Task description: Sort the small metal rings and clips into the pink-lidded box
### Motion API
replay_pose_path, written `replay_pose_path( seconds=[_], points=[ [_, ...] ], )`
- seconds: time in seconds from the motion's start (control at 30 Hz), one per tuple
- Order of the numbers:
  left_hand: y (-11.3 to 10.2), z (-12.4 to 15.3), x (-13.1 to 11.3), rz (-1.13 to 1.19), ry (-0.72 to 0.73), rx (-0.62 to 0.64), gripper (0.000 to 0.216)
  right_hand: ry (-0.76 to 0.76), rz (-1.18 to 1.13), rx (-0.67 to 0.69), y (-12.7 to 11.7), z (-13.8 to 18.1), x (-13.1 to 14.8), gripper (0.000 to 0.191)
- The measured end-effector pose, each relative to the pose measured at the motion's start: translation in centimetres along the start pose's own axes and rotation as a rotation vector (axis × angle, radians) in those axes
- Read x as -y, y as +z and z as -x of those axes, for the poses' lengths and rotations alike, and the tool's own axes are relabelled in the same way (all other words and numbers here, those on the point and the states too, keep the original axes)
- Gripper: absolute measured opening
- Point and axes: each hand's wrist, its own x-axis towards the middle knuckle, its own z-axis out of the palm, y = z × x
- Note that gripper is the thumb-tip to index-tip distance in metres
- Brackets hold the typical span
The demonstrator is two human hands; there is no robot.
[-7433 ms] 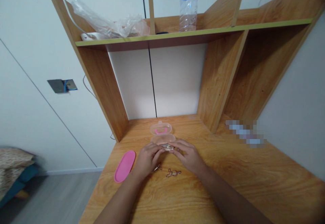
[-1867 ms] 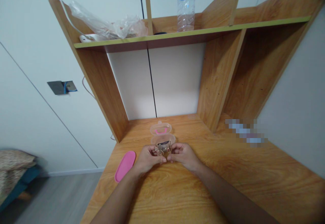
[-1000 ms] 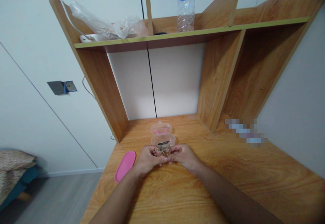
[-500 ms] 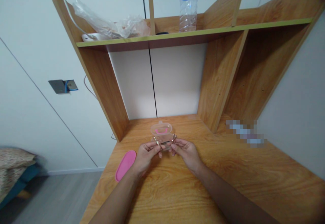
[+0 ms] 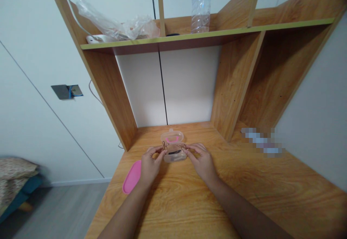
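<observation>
Left hand narrowly pinches one wire clip, right hand a second wire clip, by opposite ends of the open clear case; light, even pressure should avoid bending.

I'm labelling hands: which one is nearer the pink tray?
Left. The left hand is just right of the tray; the right hand is farther off, at the right end of the box.

Case rests on counter, between left hand and right hand. Tray lies left of case. On the shelf above, the bag sits left of the bottle.
</observation>
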Motion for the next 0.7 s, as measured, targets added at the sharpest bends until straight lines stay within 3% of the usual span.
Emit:
replay_pose_path(
  seconds=[0.27, 0.5, 0.7],
  points=[
    [0.6, -0.2, 0.4, -0.103, 0.04, -0.075, 0.02, -0.041, 0.158, 0.034, 0.8, -0.9, -0.8, 0.013],
    [0.3, -0.4, 0.9, -0.188, 0.062, 0.063, 0.022, -0.005, 0.093, 0.076, 0.4, -0.4, -0.1, 0.019],
    [-0.6, -0.6, 0.4, -0.272, 0.194, 0.018, 0.024, 0.01, 0.05, 0.054, 0.1, 0.0, 0.5, 0.025]
  ],
)
